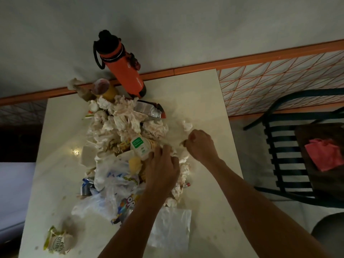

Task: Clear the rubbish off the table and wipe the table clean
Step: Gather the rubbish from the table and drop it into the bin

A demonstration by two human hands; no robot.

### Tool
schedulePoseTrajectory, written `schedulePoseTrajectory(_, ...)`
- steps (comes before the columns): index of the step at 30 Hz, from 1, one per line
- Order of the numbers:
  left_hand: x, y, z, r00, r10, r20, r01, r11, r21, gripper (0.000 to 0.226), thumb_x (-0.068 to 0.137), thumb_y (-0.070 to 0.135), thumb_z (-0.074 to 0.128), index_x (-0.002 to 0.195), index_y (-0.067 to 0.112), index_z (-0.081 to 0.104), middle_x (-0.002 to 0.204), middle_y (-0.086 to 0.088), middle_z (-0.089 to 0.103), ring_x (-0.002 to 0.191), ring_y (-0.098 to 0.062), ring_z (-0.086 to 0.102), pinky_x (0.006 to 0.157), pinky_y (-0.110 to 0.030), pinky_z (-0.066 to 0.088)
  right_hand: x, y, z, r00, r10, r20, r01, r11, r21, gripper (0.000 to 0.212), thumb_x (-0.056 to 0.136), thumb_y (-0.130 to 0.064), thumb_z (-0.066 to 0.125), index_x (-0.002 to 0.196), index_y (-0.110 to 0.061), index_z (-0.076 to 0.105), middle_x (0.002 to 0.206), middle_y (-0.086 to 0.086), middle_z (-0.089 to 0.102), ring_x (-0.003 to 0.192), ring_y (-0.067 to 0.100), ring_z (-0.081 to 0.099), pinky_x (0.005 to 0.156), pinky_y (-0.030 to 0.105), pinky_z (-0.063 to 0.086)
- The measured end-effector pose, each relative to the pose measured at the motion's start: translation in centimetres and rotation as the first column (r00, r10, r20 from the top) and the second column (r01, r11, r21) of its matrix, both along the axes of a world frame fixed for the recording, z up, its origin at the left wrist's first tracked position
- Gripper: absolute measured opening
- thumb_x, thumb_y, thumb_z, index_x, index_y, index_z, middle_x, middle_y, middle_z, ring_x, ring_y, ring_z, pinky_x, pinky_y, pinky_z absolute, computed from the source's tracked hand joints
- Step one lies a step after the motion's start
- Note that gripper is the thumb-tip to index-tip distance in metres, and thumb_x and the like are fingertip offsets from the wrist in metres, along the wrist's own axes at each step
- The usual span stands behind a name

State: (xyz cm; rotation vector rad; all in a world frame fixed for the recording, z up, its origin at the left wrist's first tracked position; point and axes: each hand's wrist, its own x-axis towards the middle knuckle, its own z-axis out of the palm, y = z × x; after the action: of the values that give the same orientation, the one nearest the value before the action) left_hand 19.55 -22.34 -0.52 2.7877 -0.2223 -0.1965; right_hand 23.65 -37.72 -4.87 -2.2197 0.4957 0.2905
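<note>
Head view: right hand (pixel 200 146) fingers pinch scrap (pixel 183 143) beside rubbish pile (pixel 121 127).

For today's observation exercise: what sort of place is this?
Probably a casual eatery: a cream laminate table heaped with crumpled stained napkins, a dark metal slatted chair, and an orange-trimmed tiled wall.

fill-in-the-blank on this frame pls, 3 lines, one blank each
1. The water bottle at the table's far edge is ____ in colour.
2. The pink cloth lies on the ____.
3. The right hand pinches a small scrap; the left hand rests on the ____ of rubbish.

Missing words: orange; chair; pile
</note>
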Motion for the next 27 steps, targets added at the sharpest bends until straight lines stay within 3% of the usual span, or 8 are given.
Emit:
schedulePoseTrajectory(4, 1.9, -1.4, 0.2, 0.997, -0.049, -0.055, 0.044, 0.996, -0.080, 0.026, 0.084, 0.001, 0.060, 0.106, 0.014, 0.060, 0.114, -0.009, 0.048, 0.089, -0.028, 0.057, 0.070, -0.040, 0.052, 0.7, -1.2, 0.5, 0.958, -0.267, -0.107, 0.287, 0.912, 0.294, 0.004, 0.073, -0.015, 0.051, 0.070, -0.017, 0.052, 0.076, 0.006, 0.070, 0.065, 0.031, 0.067, 0.056, 0.046, 0.057)
schedulePoseTrajectory(7, 3.5, -2.0, 0.0, 0.985, -0.111, -0.134, 0.119, 0.991, 0.052, 0.037, 0.082, 0.002, 0.062, 0.116, 0.016, 0.060, 0.128, -0.009, 0.042, 0.113, -0.030, 0.049, 0.083, -0.038, 0.050, 1.2, -2.1, 0.9, 0.968, -0.251, -0.020, 0.248, 0.938, 0.241, 0.014, 0.078, -0.010, 0.048, 0.076, -0.021, 0.055, 0.077, 0.005, 0.069, 0.071, 0.026, 0.067, 0.059, 0.042, 0.055)
schedulePoseTrajectory(9, 4.4, -2.2, -0.2, 0.968, -0.143, -0.207, 0.187, 0.959, 0.213, 0.042, 0.086, 0.011, 0.061, 0.126, 0.019, 0.054, 0.135, -0.007, 0.038, 0.123, -0.031, 0.042, 0.089, -0.038, 0.050, 1.9, -2.3, 1.0, 0.978, -0.203, 0.038, 0.191, 0.958, 0.215, 0.019, 0.082, -0.010, 0.046, 0.082, -0.024, 0.059, 0.089, 0.006, 0.068, 0.078, 0.025, 0.066, 0.067, 0.038, 0.053)
schedulePoseTrajectory(13, 5.2, -2.2, -0.9, 0.934, -0.202, -0.296, 0.323, 0.830, 0.455, 0.045, 0.094, 0.023, 0.058, 0.137, 0.019, 0.045, 0.140, -0.011, 0.039, 0.131, -0.034, 0.038, 0.095, -0.042, 0.050, 3.7, -1.9, 0.6, 0.999, -0.047, 0.021, 0.047, 0.998, 0.029, 0.024, 0.090, -0.018, 0.046, 0.107, -0.028, 0.059, 0.114, 0.005, 0.046, 0.096, 0.032, 0.059, 0.083, 0.038, 0.049)
schedulePoseTrajectory(15, 5.4, -2.2, -1.2, 0.919, -0.221, -0.327, 0.366, 0.790, 0.492, 0.044, 0.094, 0.025, 0.060, 0.135, 0.018, 0.045, 0.137, -0.010, 0.044, 0.129, -0.033, 0.042, 0.095, -0.041, 0.050, 4.5, -1.5, 0.5, 0.997, 0.072, -0.011, -0.073, 0.996, -0.045, 0.041, 0.086, -0.022, 0.052, 0.126, -0.032, 0.050, 0.125, 0.004, 0.039, 0.107, 0.031, 0.052, 0.084, 0.038, 0.046)
schedulePoseTrajectory(18, 6.0, -2.2, -1.5, 0.900, -0.256, -0.353, 0.410, 0.773, 0.484, 0.035, 0.095, 0.023, 0.059, 0.127, 0.017, 0.049, 0.126, -0.007, 0.054, 0.123, -0.030, 0.047, 0.092, -0.039, 0.051, 5.1, -1.3, -0.5, 0.968, 0.238, -0.077, -0.247, 0.957, -0.151, 0.057, 0.085, -0.031, 0.064, 0.138, -0.034, 0.043, 0.131, 0.004, 0.036, 0.114, 0.031, 0.047, 0.084, 0.040, 0.046)
schedulePoseTrajectory(21, 6.4, -1.9, -1.5, 0.902, -0.264, -0.341, 0.401, 0.805, 0.437, 0.031, 0.095, 0.020, 0.058, 0.126, 0.018, 0.053, 0.124, -0.006, 0.057, 0.121, -0.027, 0.048, 0.090, -0.038, 0.052, 4.9, -1.2, -1.5, 0.972, 0.236, -0.002, -0.231, 0.949, -0.217, 0.034, 0.091, -0.032, 0.062, 0.124, -0.027, 0.055, 0.123, 0.005, 0.044, 0.107, 0.031, 0.052, 0.081, 0.041, 0.050)
schedulePoseTrajectory(27, 6.4, -1.1, 0.4, 0.943, -0.188, -0.273, 0.242, 0.954, 0.179, 0.032, 0.091, 0.020, 0.059, 0.122, 0.022, 0.062, 0.121, -0.009, 0.055, 0.117, -0.030, 0.050, 0.088, -0.043, 0.051, 3.3, -1.2, -1.3, 0.999, 0.038, 0.026, -0.038, 0.999, 0.010, 0.023, 0.085, -0.026, 0.058, 0.105, -0.018, 0.051, 0.108, 0.003, 0.052, 0.092, 0.027, 0.053, 0.073, 0.035, 0.044)
